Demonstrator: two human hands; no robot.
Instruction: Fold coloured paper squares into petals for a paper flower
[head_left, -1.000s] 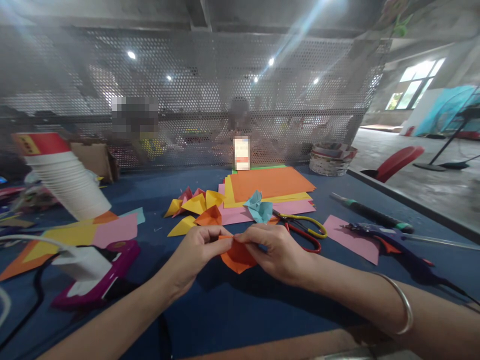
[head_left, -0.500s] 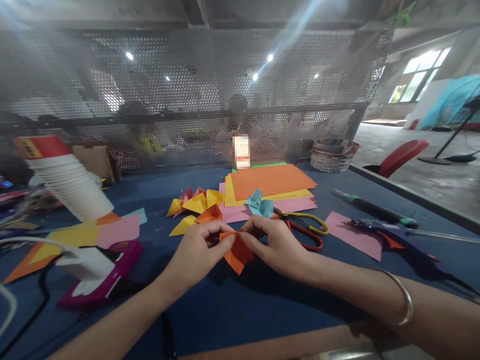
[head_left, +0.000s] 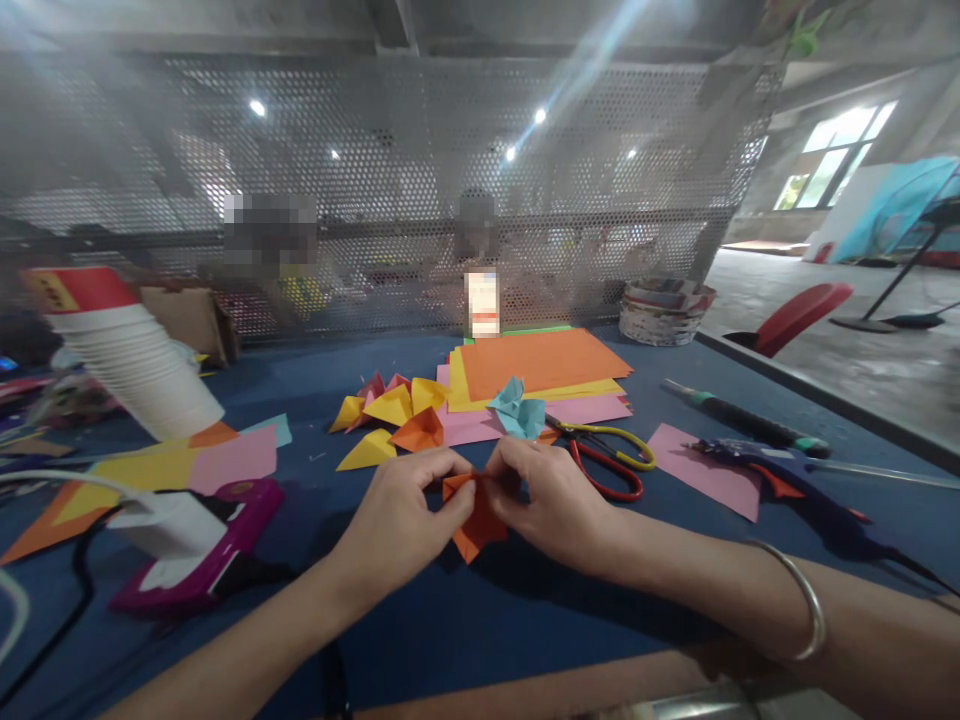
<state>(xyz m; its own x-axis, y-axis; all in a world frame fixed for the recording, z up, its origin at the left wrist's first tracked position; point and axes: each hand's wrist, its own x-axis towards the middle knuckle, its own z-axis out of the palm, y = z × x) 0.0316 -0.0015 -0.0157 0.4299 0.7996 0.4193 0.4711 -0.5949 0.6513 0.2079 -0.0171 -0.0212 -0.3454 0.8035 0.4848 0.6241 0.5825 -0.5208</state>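
Between both hands is a folded piece of orange paper (head_left: 480, 527), held just above the blue tabletop (head_left: 570, 620). My left hand (head_left: 409, 510) pinches its left upper edge between thumb and fingers. My right hand (head_left: 551, 495) pinches the right upper side, its fingertips partly hiding the paper. Just beyond the hands lie folded yellow paper pieces (head_left: 390, 406), a folded orange piece (head_left: 418, 430) and a folded light-blue piece (head_left: 517, 408). Scissors (head_left: 611, 455) with yellow and red handles rest beyond my right hand.
A stack of coloured paper (head_left: 544, 362) lies at the back. Leaning paper cups (head_left: 142, 360), a purple power strip (head_left: 247, 520) and cables are on the left. To the right are a glue gun (head_left: 802, 500), a green-and-black tool (head_left: 757, 420) and a pink sheet (head_left: 705, 470). Behind stands a perforated metal screen (head_left: 405, 180).
The orange paper in my hands has tilted and dropped slightly toward me. My right fingers have curled further over its upper edge. The things on the table stay in place.
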